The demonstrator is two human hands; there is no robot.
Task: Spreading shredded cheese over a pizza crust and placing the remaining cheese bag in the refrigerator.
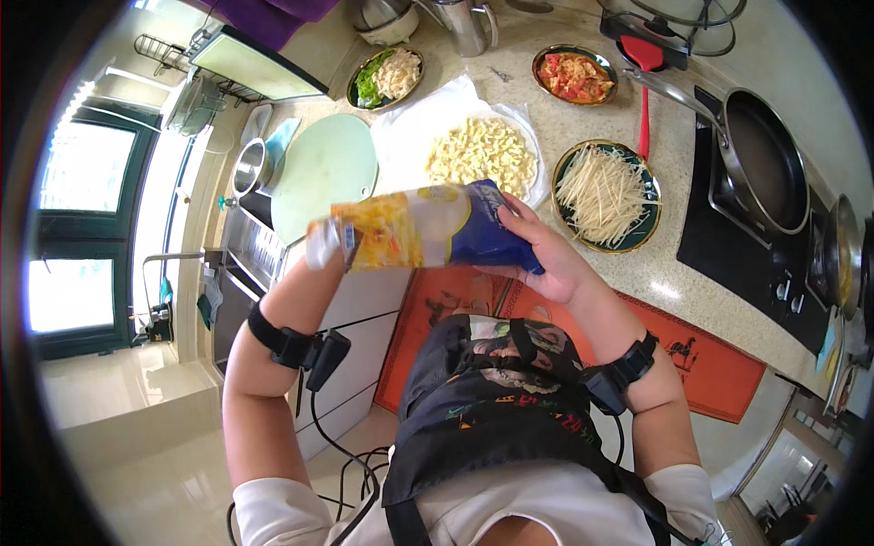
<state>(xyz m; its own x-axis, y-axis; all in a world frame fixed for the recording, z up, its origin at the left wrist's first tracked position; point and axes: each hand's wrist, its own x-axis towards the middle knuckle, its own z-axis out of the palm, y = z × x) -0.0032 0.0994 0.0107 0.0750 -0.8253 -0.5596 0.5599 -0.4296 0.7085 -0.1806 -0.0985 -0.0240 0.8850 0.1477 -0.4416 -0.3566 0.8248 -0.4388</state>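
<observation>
A blue, white and yellow plastic food bag (437, 228) lies sideways across both arms' reach, above the counter's front edge. My right hand (546, 249) grips its blue end, thumb on top. The bag's other end, clear and crumpled, covers my left hand, whose fingers are hidden behind it. Just beyond the bag, small pale yellow pieces (481, 153) are spread on white sheeting (406, 136). Right of them stands a dark green plate (587, 237) with pale thin strips (604, 194).
A pale green round cutting board (328, 170) and steel bowl (250, 167) are at the left. Farther back stand a plate of greens and shreds (386, 78), a plate of tomato and egg (575, 76) and a steel jug (464, 27). A frying pan (765, 160) sits on the black cooktop (724, 239).
</observation>
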